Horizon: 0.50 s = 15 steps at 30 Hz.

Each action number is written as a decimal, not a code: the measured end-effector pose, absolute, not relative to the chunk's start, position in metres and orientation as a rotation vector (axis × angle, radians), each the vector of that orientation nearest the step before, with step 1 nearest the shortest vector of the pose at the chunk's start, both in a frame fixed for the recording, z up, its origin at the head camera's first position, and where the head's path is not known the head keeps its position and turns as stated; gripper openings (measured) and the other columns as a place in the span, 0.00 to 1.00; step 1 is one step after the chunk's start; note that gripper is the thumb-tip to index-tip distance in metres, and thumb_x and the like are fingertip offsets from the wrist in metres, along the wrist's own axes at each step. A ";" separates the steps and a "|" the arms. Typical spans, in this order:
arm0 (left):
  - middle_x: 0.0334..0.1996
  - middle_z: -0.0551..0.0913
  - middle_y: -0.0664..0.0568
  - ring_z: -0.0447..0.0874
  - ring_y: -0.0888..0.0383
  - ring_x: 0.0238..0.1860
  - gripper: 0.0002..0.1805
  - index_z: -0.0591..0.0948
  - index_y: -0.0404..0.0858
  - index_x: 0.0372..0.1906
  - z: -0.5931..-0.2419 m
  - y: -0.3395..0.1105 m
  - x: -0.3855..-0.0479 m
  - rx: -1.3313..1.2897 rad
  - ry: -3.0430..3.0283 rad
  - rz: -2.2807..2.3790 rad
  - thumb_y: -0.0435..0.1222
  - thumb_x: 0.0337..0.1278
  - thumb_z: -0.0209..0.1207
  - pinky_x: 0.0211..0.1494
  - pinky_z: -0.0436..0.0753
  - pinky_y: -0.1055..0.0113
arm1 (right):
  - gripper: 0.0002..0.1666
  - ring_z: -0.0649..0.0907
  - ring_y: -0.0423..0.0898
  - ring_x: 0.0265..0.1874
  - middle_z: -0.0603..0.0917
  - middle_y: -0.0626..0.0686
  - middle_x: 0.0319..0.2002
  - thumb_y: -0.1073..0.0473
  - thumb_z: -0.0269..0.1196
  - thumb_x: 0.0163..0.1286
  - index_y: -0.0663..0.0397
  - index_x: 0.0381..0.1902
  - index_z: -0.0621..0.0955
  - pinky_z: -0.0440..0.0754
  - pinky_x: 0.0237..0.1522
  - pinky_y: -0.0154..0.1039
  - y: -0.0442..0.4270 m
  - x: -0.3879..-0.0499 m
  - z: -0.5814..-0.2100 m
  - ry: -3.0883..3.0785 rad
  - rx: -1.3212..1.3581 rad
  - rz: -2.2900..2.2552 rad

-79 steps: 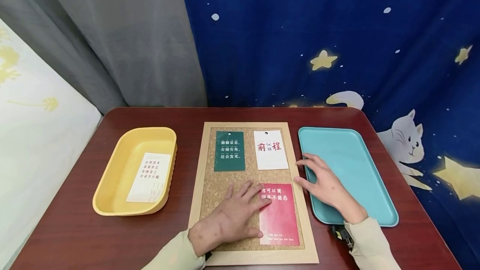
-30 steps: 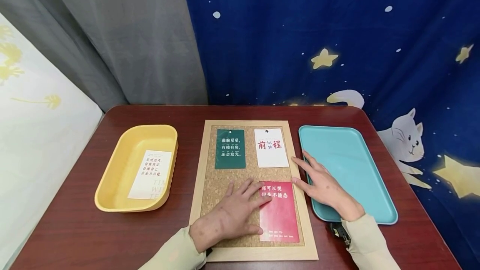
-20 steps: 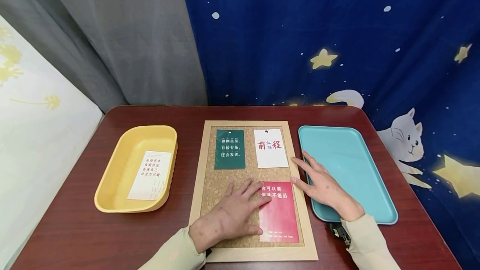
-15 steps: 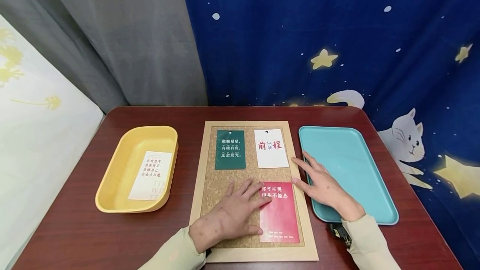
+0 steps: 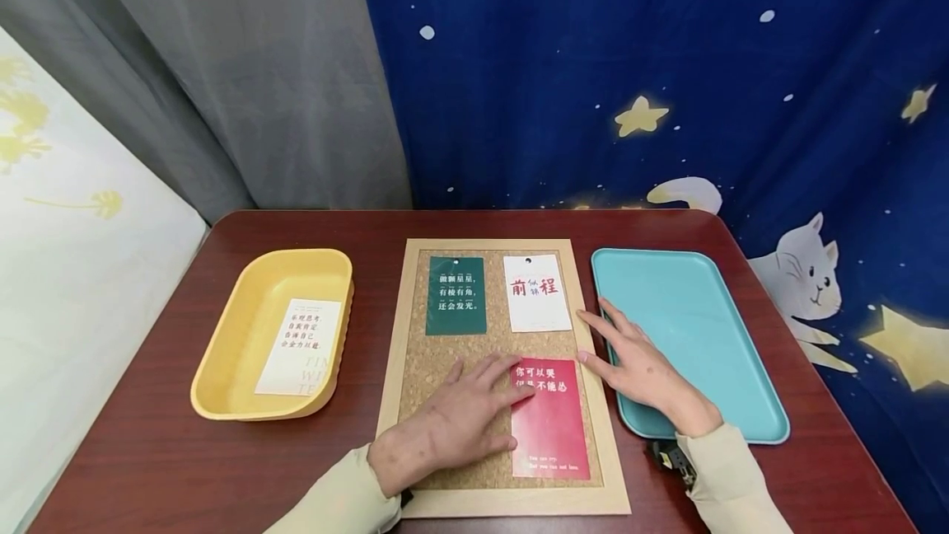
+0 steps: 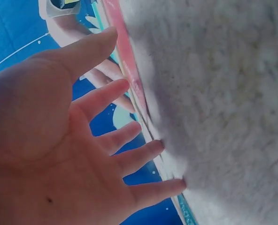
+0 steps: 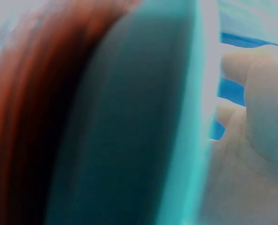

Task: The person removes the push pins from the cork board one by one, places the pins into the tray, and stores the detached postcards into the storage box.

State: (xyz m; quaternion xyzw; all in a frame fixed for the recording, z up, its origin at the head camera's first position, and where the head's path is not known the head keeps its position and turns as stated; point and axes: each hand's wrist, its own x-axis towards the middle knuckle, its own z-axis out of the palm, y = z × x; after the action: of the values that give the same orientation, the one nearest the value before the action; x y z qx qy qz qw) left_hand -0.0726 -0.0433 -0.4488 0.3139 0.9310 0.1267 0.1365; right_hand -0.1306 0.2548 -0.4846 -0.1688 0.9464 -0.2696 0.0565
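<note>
In the head view my left hand lies palm down over the lower part of a wood-framed cork board. Its fingers and thumb reach the left edge of a crimson card with white writing. The left wrist view shows that hand's fingers spread and nearly straight, the tips against the board and card. My right hand is over the left side of a teal tray, fingertips at the board's right frame. A green card and a white card lie on the board's upper half.
On the left stands a yellow basin holding another white card. Everything sits on a dark red-brown table. Behind it hang a grey curtain and a blue starry one. The right wrist view is mostly blocked by the blurred tray.
My left hand and the crimson card under its fingertips have slid slightly left over the last half second. The right hand stays at the frame, having settled slightly nearer to the board earlier.
</note>
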 end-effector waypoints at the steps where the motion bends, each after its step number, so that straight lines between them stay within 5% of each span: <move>1: 0.83 0.59 0.52 0.60 0.49 0.82 0.37 0.70 0.61 0.76 -0.447 -0.044 -0.073 0.905 2.698 0.390 0.56 0.63 0.68 0.78 0.65 0.34 | 0.39 0.61 0.75 0.77 0.53 0.65 0.83 0.43 0.63 0.77 0.46 0.80 0.67 0.66 0.69 0.77 0.255 -0.131 -0.485 2.870 -0.511 -0.817; 11: 0.68 0.78 0.50 0.84 0.50 0.63 0.28 0.80 0.47 0.67 -0.432 -0.046 -0.082 0.885 2.770 0.479 0.51 0.65 0.68 0.65 0.84 0.49 | 0.39 0.61 0.76 0.76 0.53 0.65 0.83 0.44 0.63 0.77 0.47 0.80 0.67 0.68 0.67 0.76 0.255 -0.130 -0.483 2.864 -0.506 -0.834; 15: 0.62 0.82 0.51 0.86 0.54 0.57 0.27 0.82 0.44 0.65 -0.435 -0.045 -0.090 0.863 2.776 0.528 0.49 0.65 0.69 0.60 0.87 0.55 | 0.39 0.61 0.75 0.77 0.53 0.65 0.83 0.44 0.63 0.77 0.47 0.80 0.67 0.66 0.69 0.77 0.254 -0.130 -0.484 2.862 -0.511 -0.840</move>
State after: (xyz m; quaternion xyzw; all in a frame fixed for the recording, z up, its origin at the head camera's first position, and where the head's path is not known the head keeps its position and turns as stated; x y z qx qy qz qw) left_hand -0.0896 -0.0455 -0.4347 0.2907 0.9355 0.1779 0.0935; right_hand -0.1296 0.2539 -0.4836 -0.1685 0.9441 -0.2773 0.0578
